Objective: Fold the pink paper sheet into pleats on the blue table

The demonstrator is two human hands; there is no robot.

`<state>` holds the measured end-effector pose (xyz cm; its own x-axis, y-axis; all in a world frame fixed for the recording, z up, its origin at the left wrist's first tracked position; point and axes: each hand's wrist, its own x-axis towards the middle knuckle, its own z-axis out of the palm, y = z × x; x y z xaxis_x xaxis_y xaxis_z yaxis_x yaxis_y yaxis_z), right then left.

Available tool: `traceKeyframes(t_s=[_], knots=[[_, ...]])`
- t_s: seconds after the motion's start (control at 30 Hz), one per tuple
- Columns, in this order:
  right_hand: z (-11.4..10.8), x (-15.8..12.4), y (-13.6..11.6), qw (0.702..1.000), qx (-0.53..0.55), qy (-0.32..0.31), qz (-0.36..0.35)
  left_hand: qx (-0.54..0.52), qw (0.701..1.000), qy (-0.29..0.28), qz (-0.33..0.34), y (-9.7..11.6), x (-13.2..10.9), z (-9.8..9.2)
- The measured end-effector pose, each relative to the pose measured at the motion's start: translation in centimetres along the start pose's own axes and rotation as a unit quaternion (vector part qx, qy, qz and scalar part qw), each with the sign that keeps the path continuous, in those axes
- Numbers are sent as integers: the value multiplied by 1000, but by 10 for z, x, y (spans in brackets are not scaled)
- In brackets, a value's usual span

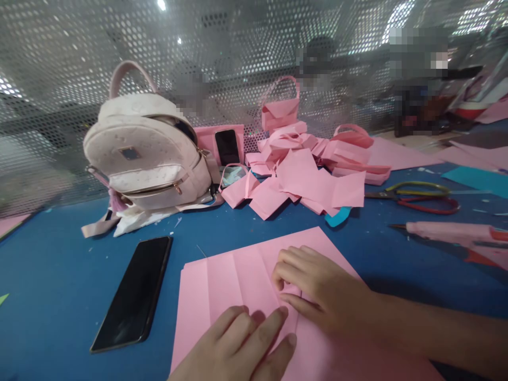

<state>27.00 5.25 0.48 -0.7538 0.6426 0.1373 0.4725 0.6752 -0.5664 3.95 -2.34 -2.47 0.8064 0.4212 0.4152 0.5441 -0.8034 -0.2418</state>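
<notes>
Muted light, small glare spots through perforated mesh (238,32) at eleven o'clock, pixelated patches toward two, soft shadow at four beside the right hand (323,286), wide-angle stretch at edges

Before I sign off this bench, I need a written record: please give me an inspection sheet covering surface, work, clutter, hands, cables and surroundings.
Surface: blue table, with small paper bits scattered on it.
Work: pink sheet, creased, lying under both hands.
Clutter: black phone to the left; backpack, second phone and pink pieces behind; scissors and pointed tool to the right.
Hands: left hand rests on the sheet, fingers bent; right hand rests there too, fingers curled.
Cables: nothing seen.
Surroundings: perforated panel behind; area beyond blurred.
</notes>
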Motion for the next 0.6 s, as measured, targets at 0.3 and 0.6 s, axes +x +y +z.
traceKeyframes(t_s=[0.3,0.6], knots=[[-9,-8,18,986,-60,28,-156,-6,999,35,-21,-5,2,3],[-19,-12,10,953,-120,-67,-271,0,999,52,-4,-10,3,10]])
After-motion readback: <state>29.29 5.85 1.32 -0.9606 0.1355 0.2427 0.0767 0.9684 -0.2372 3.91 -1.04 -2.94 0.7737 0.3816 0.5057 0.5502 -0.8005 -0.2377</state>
